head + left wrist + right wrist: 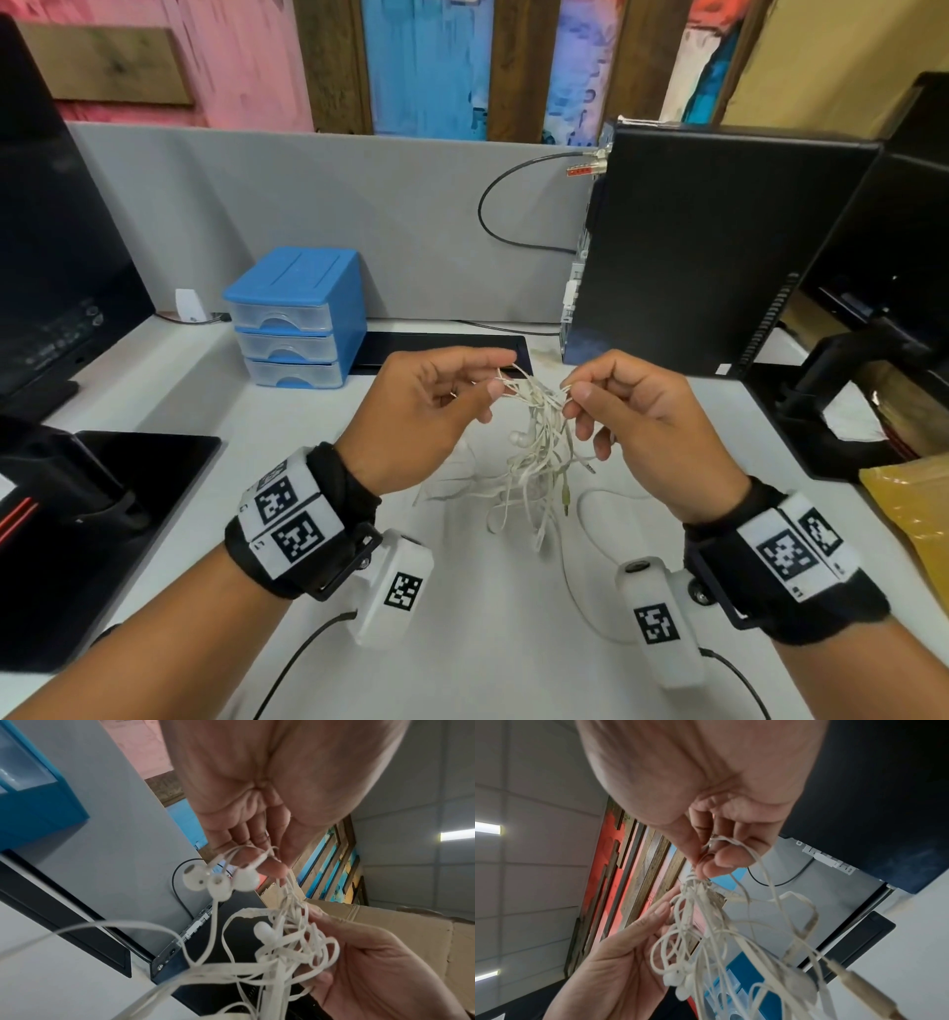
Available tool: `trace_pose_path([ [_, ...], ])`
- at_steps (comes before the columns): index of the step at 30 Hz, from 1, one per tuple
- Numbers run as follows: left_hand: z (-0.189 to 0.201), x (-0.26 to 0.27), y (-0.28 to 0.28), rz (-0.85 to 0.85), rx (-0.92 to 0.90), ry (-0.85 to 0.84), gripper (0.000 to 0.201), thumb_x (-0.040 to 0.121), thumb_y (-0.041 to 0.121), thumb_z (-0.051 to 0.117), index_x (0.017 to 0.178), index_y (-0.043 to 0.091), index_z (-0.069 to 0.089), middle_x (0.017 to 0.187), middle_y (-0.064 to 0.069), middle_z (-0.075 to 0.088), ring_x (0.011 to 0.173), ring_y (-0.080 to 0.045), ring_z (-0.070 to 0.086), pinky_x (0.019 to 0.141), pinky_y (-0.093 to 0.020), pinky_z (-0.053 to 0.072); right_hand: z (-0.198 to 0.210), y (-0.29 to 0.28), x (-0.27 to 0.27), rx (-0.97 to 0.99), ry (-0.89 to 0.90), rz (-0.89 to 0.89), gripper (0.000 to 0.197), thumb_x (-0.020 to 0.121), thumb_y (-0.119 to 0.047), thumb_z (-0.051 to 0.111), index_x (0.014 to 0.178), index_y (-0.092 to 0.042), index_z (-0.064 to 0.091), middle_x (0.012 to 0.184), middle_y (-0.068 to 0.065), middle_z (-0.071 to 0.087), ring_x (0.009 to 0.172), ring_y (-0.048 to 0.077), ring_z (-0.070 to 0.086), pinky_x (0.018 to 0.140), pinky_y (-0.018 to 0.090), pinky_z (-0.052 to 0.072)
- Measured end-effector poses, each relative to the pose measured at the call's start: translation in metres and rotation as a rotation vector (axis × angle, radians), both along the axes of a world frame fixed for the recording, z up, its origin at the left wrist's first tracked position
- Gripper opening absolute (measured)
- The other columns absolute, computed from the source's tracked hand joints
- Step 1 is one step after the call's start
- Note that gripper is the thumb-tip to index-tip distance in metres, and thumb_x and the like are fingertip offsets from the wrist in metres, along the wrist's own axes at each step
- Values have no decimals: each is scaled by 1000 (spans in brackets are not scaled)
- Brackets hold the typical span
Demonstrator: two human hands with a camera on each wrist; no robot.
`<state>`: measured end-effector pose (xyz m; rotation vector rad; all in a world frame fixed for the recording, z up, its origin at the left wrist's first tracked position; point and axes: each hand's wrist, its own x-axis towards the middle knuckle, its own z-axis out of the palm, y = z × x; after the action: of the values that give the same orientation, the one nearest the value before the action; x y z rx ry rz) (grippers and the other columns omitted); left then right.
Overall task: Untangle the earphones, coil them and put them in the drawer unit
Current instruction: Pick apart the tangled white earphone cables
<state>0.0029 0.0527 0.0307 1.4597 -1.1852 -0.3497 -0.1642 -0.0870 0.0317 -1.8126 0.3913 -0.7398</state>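
A tangled bunch of white earphones hangs above the desk, in front of the blue drawer unit and to its right. Left hand and right hand pinch its top strands from opposite sides; bare desk lies below.

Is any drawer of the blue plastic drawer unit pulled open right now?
No, all three clear drawers sit flush in the blue plastic drawer unit in the head view.
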Motion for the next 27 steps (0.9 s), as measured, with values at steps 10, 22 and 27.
trace_pose_path([
  [10,-1,5,-1,-15,33,34,23,95,10,58,110,20,72,73,11,72,62,-9,62,61,-20,50,3,1,-1,28,-32,4,19,96,0,53,86,-10,66,74,8,67,60,16,56,47,25,45],
  [22,-3,3,-2,-82,163,209,22,83,6,74,104,12,72,70,3,71,53,-9,58,53,-16,46,6,0,-3,19,-59,-20,18,96,-1,53,87,-9,66,73,7,68,61,17,57,48,25,45],
  [27,-3,4,-2,-102,237,254,10,91,5,64,94,11,71,70,-4,71,58,-14,65,58,-19,50,10,-2,-5,5,-70,-28,19,96,0,51,88,-9,66,73,5,67,61,15,57,49,24,47],
])
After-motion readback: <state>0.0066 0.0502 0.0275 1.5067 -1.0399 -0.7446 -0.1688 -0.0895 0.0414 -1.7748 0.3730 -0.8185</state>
